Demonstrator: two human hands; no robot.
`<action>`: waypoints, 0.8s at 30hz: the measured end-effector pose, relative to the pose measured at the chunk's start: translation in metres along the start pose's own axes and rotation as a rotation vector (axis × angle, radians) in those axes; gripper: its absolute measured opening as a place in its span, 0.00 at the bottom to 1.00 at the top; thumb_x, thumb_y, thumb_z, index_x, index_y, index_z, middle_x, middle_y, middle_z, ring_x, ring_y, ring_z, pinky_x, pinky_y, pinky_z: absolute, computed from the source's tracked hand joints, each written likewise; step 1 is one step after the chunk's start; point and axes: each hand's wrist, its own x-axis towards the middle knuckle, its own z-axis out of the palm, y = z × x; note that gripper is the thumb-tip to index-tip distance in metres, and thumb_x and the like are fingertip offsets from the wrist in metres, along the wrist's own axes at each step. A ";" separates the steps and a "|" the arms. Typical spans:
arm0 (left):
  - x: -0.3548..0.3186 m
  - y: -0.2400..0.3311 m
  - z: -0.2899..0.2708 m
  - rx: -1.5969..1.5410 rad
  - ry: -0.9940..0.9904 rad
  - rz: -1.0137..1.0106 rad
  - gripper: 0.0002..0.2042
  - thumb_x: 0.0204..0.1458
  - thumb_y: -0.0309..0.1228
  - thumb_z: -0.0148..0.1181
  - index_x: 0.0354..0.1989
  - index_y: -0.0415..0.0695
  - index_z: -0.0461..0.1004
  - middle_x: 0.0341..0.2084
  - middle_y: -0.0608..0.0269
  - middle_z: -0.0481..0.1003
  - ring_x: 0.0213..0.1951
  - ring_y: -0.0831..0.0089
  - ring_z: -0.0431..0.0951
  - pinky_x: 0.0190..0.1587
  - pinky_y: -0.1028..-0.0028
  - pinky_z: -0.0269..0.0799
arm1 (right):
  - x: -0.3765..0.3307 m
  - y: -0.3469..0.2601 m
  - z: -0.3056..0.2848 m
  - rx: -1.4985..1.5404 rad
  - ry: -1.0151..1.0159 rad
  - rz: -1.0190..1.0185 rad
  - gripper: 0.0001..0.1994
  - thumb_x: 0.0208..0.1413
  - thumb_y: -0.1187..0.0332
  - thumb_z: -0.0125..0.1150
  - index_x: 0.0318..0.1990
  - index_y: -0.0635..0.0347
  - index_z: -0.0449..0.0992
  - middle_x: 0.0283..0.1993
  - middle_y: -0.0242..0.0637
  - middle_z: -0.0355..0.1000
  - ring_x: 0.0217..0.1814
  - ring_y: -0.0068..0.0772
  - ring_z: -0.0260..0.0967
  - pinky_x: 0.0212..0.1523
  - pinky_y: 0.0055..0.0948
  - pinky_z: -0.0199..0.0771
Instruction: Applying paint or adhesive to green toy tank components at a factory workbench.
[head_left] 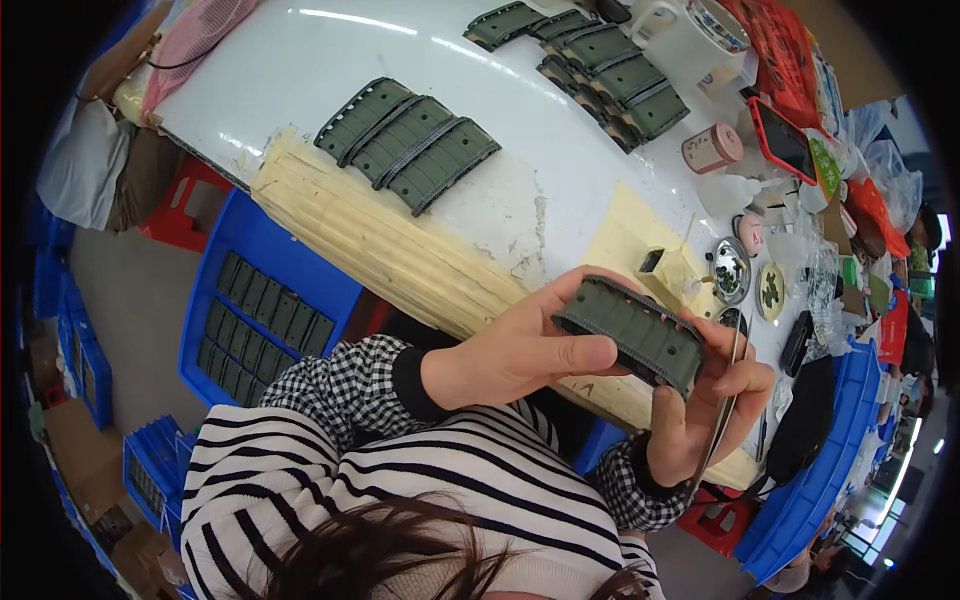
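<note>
Between my two hands, above the table's front edge, a curved dark-green ridged plastic piece [632, 330] is held up. My left hand [520, 345] grips its left end, thumb across the near side. My right hand [700, 400] has fingertips on the right end and also holds metal tweezers [726, 405], which slant down past the palm. Similar green pieces [410, 145] lie side by side on the white table [400, 45], left of centre. More green pieces [610, 70] are grouped at the far side.
At the right are a small metal dish [730, 268] of tiny dark parts, a pale dish [770, 290], a pink jar [712, 149] and a red-edged phone [782, 140]. A blue crate [340, 290] of green pieces stands at left. Yellow tape [390, 245] covers the table's edge.
</note>
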 end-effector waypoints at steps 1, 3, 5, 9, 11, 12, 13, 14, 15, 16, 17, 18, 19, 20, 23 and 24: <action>-0.002 0.003 -0.009 0.106 -0.005 -0.026 0.31 0.49 0.29 0.65 0.60 0.39 0.56 0.52 0.59 0.66 0.54 0.72 0.68 0.55 0.70 0.67 | 0.001 -0.001 -0.007 0.033 -0.041 0.017 0.28 0.36 0.76 0.73 0.38 0.55 0.56 0.48 0.52 0.67 0.53 0.49 0.69 0.56 0.43 0.70; -0.008 0.014 -0.013 0.382 -0.080 -0.053 0.31 0.47 0.29 0.67 0.59 0.39 0.58 0.52 0.60 0.66 0.54 0.72 0.68 0.56 0.70 0.67 | 0.001 -0.004 -0.021 0.074 -0.148 0.074 0.27 0.36 0.75 0.74 0.38 0.56 0.57 0.48 0.53 0.67 0.51 0.47 0.70 0.54 0.43 0.71; -0.016 0.022 -0.010 0.663 -0.070 0.015 0.31 0.42 0.29 0.71 0.56 0.38 0.64 0.49 0.59 0.69 0.50 0.70 0.71 0.53 0.72 0.68 | 0.003 -0.006 -0.021 0.075 -0.248 0.108 0.27 0.36 0.75 0.74 0.38 0.56 0.57 0.47 0.53 0.67 0.51 0.47 0.70 0.53 0.43 0.72; -0.021 0.043 -0.002 1.330 -0.116 0.183 0.26 0.38 0.28 0.73 0.49 0.36 0.72 0.37 0.55 0.75 0.42 0.68 0.76 0.43 0.73 0.70 | 0.005 0.000 -0.019 0.074 -0.370 0.117 0.30 0.35 0.70 0.78 0.39 0.56 0.58 0.52 0.58 0.66 0.56 0.48 0.66 0.58 0.44 0.66; -0.022 0.046 -0.003 1.366 -0.007 0.293 0.26 0.38 0.28 0.72 0.48 0.37 0.72 0.37 0.56 0.75 0.40 0.69 0.76 0.41 0.74 0.71 | 0.005 0.003 -0.012 0.068 -0.252 0.061 0.31 0.34 0.63 0.80 0.39 0.56 0.59 0.54 0.61 0.65 0.60 0.50 0.64 0.61 0.44 0.63; -0.023 0.047 -0.003 1.384 0.049 0.346 0.26 0.38 0.27 0.72 0.48 0.37 0.72 0.37 0.57 0.75 0.40 0.70 0.76 0.40 0.75 0.71 | 0.005 0.004 -0.010 -0.001 -0.097 0.018 0.30 0.38 0.54 0.77 0.37 0.56 0.58 0.51 0.60 0.67 0.58 0.50 0.65 0.60 0.43 0.64; -0.023 0.048 -0.005 1.488 0.171 0.448 0.24 0.37 0.26 0.72 0.46 0.36 0.73 0.35 0.57 0.75 0.37 0.71 0.75 0.38 0.77 0.71 | 0.005 0.004 -0.011 -0.051 -0.003 0.000 0.30 0.40 0.50 0.74 0.37 0.56 0.58 0.49 0.60 0.68 0.57 0.49 0.66 0.59 0.42 0.65; -0.022 0.050 -0.008 1.581 0.283 0.561 0.23 0.37 0.25 0.72 0.44 0.35 0.72 0.34 0.58 0.73 0.35 0.72 0.75 0.37 0.77 0.71 | 0.005 0.003 -0.012 -0.107 0.092 -0.017 0.30 0.42 0.47 0.71 0.36 0.57 0.58 0.48 0.59 0.68 0.55 0.49 0.67 0.58 0.41 0.66; -0.022 0.054 -0.012 1.677 0.360 0.608 0.23 0.37 0.25 0.72 0.43 0.35 0.71 0.34 0.59 0.73 0.34 0.72 0.75 0.37 0.77 0.72 | 0.003 0.002 -0.015 -0.118 0.115 0.005 0.30 0.44 0.46 0.70 0.36 0.57 0.58 0.47 0.59 0.69 0.54 0.48 0.68 0.58 0.41 0.66; -0.022 0.058 -0.017 1.771 0.438 0.656 0.23 0.37 0.24 0.72 0.43 0.36 0.70 0.34 0.59 0.72 0.34 0.72 0.75 0.36 0.77 0.72 | 0.000 0.002 -0.018 -0.128 0.139 0.028 0.29 0.45 0.46 0.68 0.36 0.57 0.58 0.46 0.58 0.69 0.53 0.48 0.68 0.57 0.41 0.67; -0.019 0.058 -0.020 1.796 0.489 0.687 0.23 0.37 0.24 0.72 0.43 0.36 0.70 0.34 0.59 0.71 0.34 0.72 0.75 0.36 0.76 0.72 | -0.002 0.002 -0.020 -0.135 0.162 0.050 0.29 0.46 0.45 0.67 0.36 0.58 0.58 0.45 0.58 0.69 0.52 0.48 0.69 0.57 0.40 0.67; -0.018 0.059 -0.023 1.820 0.539 0.718 0.23 0.37 0.24 0.71 0.43 0.36 0.69 0.34 0.59 0.71 0.34 0.72 0.75 0.36 0.76 0.72 | -0.004 0.003 -0.019 -0.146 0.150 0.043 0.27 0.47 0.47 0.66 0.35 0.58 0.58 0.45 0.58 0.69 0.52 0.47 0.69 0.56 0.40 0.67; -0.015 0.060 -0.026 1.844 0.588 0.749 0.23 0.37 0.24 0.71 0.43 0.36 0.68 0.34 0.59 0.71 0.33 0.72 0.75 0.36 0.76 0.73 | -0.006 0.004 -0.016 -0.158 0.138 0.035 0.26 0.49 0.48 0.65 0.35 0.58 0.58 0.45 0.57 0.69 0.51 0.47 0.69 0.56 0.40 0.68; -0.011 0.060 -0.028 1.836 0.615 0.801 0.22 0.37 0.26 0.71 0.41 0.37 0.68 0.33 0.58 0.70 0.33 0.68 0.74 0.35 0.74 0.72 | -0.009 0.005 -0.013 -0.169 0.124 0.030 0.25 0.50 0.49 0.65 0.35 0.58 0.58 0.44 0.57 0.69 0.51 0.47 0.69 0.55 0.39 0.68; 0.003 0.063 -0.035 1.834 0.673 0.948 0.20 0.37 0.29 0.70 0.38 0.38 0.68 0.30 0.57 0.69 0.31 0.61 0.72 0.31 0.70 0.70 | -0.010 0.008 -0.005 -0.262 0.090 -0.019 0.21 0.51 0.56 0.63 0.35 0.60 0.59 0.45 0.56 0.70 0.50 0.46 0.69 0.56 0.40 0.65; 0.004 0.063 -0.034 1.868 0.667 0.934 0.20 0.37 0.30 0.70 0.38 0.38 0.68 0.30 0.57 0.69 0.31 0.61 0.72 0.31 0.70 0.70 | -0.009 0.008 -0.005 -0.306 0.088 -0.032 0.20 0.51 0.57 0.63 0.35 0.60 0.59 0.45 0.56 0.70 0.50 0.45 0.68 0.57 0.40 0.64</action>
